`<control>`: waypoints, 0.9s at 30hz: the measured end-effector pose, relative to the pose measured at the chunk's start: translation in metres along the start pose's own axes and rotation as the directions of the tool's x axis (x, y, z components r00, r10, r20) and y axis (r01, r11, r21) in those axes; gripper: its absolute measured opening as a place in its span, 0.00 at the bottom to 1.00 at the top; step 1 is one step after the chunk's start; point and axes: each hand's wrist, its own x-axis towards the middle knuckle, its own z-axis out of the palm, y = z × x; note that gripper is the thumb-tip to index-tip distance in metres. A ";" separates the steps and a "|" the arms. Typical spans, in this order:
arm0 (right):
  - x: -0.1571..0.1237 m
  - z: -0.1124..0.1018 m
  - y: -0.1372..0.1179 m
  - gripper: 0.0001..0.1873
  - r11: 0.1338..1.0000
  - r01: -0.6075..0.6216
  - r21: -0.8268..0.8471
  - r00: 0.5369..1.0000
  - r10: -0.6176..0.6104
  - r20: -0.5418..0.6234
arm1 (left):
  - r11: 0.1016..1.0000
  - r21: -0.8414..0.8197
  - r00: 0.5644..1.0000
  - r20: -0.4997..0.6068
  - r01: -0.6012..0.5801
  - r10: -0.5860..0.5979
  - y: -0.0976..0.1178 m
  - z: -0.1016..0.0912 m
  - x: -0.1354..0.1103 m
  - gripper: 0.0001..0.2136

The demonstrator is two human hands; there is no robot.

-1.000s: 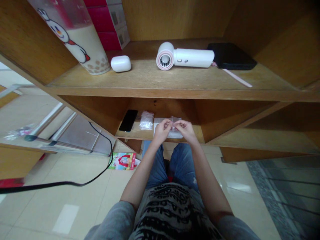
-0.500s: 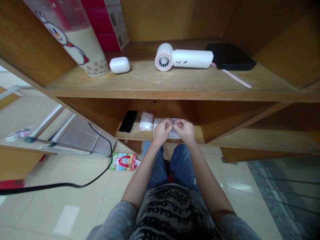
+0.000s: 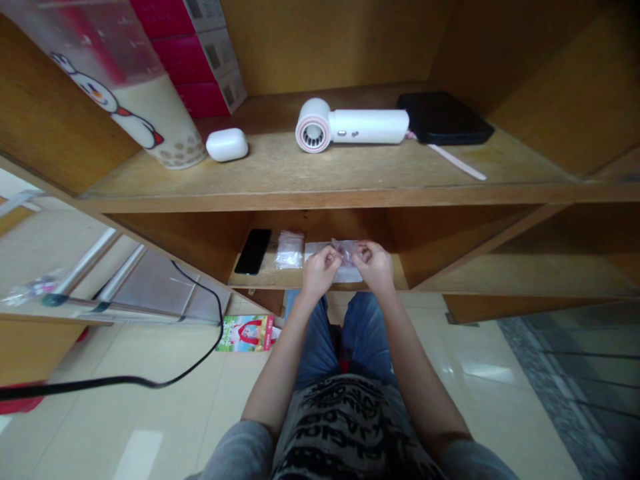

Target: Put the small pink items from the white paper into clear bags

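Observation:
My left hand [image 3: 320,268] and my right hand [image 3: 375,264] are close together over the lower shelf [image 3: 270,273]. Both pinch a small clear plastic bag [image 3: 345,251] between their fingertips. The bag shows something pinkish inside, too small to name. Under the hands lies a white sheet [image 3: 345,273]. A pile of clear small bags [image 3: 290,249] lies just left of my left hand, and a black phone [image 3: 253,251] lies further left on the same shelf.
On the upper shelf [image 3: 320,190] lie a white handheld fan [image 3: 350,125], a white earbud case [image 3: 227,145], a black flat case [image 3: 443,119], a tall cartoon cup [image 3: 125,93] and red boxes [image 3: 195,53]. A black cable [image 3: 165,373] and a colourful packet [image 3: 247,332] lie on the tiled floor.
The hands lowered slightly toward the shelf and drew closer together on the small bag. The camera tilted a little, shifting the shelves down and left in view.

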 end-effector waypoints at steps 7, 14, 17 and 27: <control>-0.007 -0.002 -0.008 0.10 0.952 0.306 -0.026 0.948 -0.302 0.102 | 0.998 0.047 0.998 0.052 -0.033 0.030 -0.002 -0.005 0.000 0.06; -0.011 -0.016 -0.019 0.16 0.922 0.368 -0.120 0.869 -0.295 0.397 | 0.989 0.093 0.988 0.108 -0.118 0.108 0.006 -0.013 -0.004 0.07; -0.013 -0.017 -0.023 0.17 0.914 0.360 -0.186 0.856 -0.244 0.456 | 0.989 0.066 0.983 0.135 -0.133 0.123 0.009 -0.013 -0.007 0.08; -0.003 -0.011 -0.014 0.19 0.967 0.206 0.150 0.907 -0.246 0.341 | 0.934 -0.352 0.962 -0.228 0.059 -0.147 -0.020 0.011 -0.020 0.11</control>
